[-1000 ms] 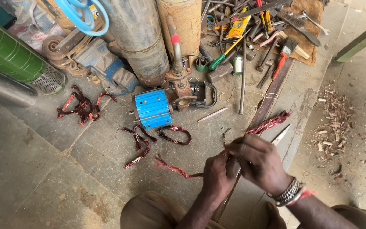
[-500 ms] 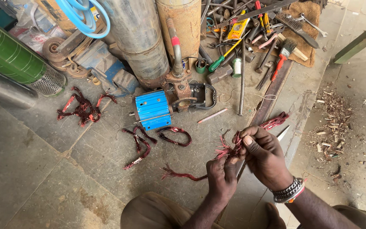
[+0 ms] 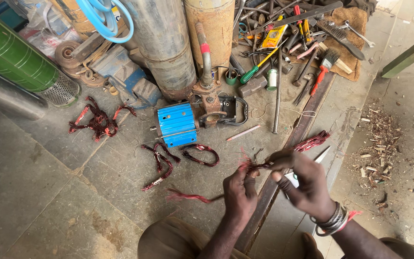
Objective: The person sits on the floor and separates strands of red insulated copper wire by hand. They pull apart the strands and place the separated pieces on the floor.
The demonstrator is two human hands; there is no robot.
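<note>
Head view, stained concrete floor (image 3: 49,192), wood chips (image 3: 382,144), both hands (image 3: 274,184) pinching red wire coil (image 3: 255,165).

I see both forearms bare, no sleeves. My right wrist carries stacked metal bangles (image 3: 330,221) and a red thread band (image 3: 354,214). My left hand (image 3: 240,192) is ringless. Brown trousers (image 3: 168,242) cover my knees.

Concrete floor (image 3: 39,192) bears wire bundles (image 3: 97,120), blue motor (image 3: 177,124), seemingly tools (image 3: 283,43).
</note>
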